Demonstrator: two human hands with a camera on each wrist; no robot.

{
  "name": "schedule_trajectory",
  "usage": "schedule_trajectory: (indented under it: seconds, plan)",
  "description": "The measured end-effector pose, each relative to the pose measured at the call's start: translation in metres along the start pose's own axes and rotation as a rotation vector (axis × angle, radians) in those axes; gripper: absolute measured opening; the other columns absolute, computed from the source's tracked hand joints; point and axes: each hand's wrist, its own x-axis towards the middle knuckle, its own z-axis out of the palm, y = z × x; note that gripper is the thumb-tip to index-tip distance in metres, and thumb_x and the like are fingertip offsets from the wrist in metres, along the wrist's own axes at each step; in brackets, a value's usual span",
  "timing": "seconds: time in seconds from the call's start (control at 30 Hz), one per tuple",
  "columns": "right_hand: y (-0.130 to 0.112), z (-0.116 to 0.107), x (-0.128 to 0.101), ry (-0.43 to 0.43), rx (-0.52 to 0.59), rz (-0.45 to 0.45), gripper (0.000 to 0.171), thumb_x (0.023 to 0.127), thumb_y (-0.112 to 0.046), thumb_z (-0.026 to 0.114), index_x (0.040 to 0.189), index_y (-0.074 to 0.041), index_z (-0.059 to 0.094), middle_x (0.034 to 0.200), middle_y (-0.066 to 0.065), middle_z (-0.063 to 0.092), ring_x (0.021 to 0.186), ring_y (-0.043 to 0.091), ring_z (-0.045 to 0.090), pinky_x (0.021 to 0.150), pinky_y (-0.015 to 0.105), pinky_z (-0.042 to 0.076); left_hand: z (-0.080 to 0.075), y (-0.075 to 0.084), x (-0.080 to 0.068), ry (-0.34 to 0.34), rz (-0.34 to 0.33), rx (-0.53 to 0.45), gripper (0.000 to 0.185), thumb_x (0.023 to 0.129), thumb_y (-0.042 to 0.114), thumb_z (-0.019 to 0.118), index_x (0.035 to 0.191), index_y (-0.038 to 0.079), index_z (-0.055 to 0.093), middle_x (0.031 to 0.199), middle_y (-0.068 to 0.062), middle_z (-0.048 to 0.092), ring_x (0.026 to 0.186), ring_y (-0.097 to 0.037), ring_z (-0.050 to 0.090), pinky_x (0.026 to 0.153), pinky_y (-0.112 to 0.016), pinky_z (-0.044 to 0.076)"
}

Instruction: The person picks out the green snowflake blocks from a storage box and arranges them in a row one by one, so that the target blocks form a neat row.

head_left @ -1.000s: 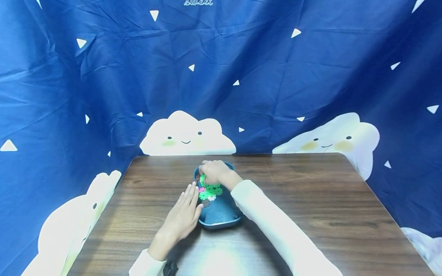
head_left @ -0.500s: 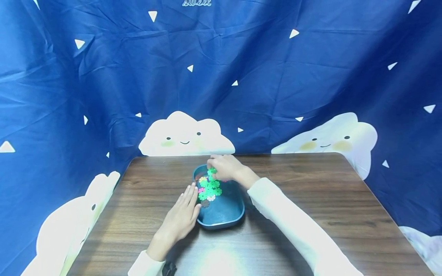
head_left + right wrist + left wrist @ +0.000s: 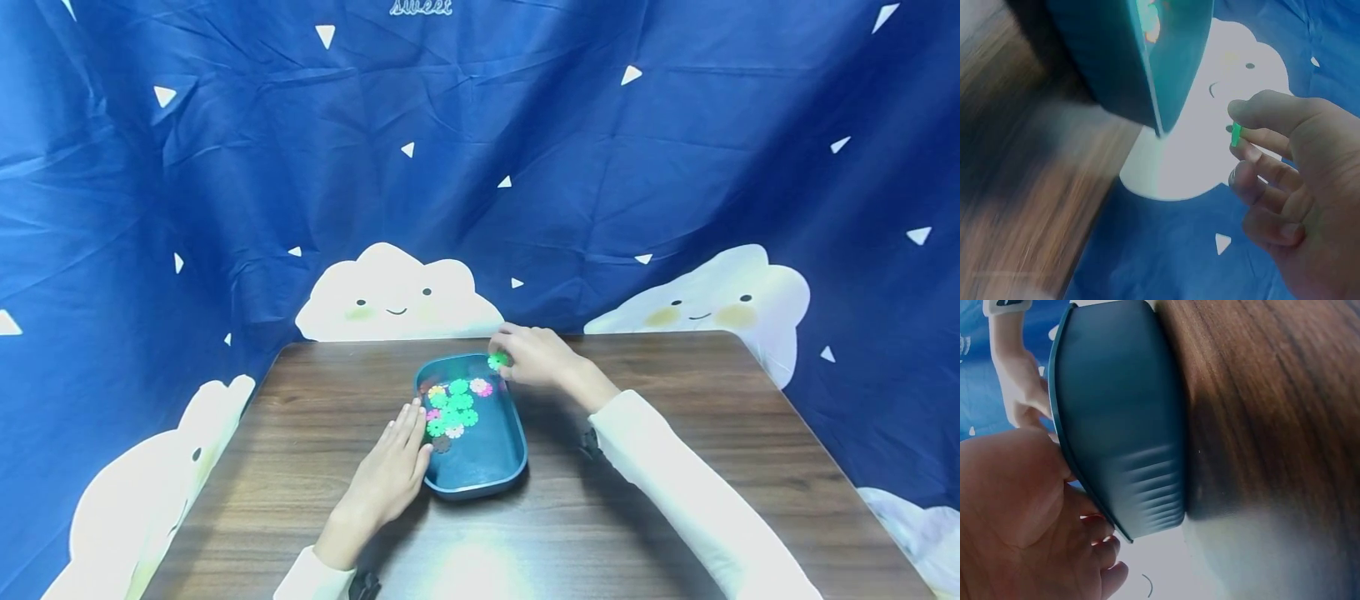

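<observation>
A dark teal tray (image 3: 476, 467) stands on the table, with several flower-shaped plastic pieces (image 3: 459, 403) in green, pink, white and brown lying in its left and far part. My right hand (image 3: 542, 357) pinches one green flower-shaped piece (image 3: 497, 361) between thumb and fingers, over the tray's far right corner. In the right wrist view that green piece (image 3: 1235, 134) shows edge-on at the fingertips. My left hand (image 3: 392, 460) lies with straight fingers along the tray's left rim. From the left wrist, the palm (image 3: 1016, 506) shows right against the rim of the tray (image 3: 1119, 419).
The brown wooden table (image 3: 675, 433) reaches out on both sides of the tray, its far edge close behind it. A blue cloth (image 3: 570, 208) printed with white clouds hangs behind the table. Dark wrist straps show at both sleeves.
My right hand has risen from the pile in the tray and moved right with a green flower-shaped piece, uncovering the other pieces. The left hand stays at the left rim.
</observation>
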Motion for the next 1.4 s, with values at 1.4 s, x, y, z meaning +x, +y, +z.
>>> schedule_trajectory:
  seconds: [1.4]
  plan:
    - [0.1,0.045,-0.077,-0.027,0.119,0.225,0.022,0.083,-0.026,0.073,0.104,-0.02,0.07,0.1,-0.004,0.062,0.085,0.017,0.061,0.073,0.047,0.053,-0.001,-0.001,0.0,-0.032,-0.018,-0.036,0.056,0.105,0.029,0.04,0.152,-0.001,0.031,0.162,-0.015,0.025,0.15,-0.031,0.026,0.122,-0.047,0.027]
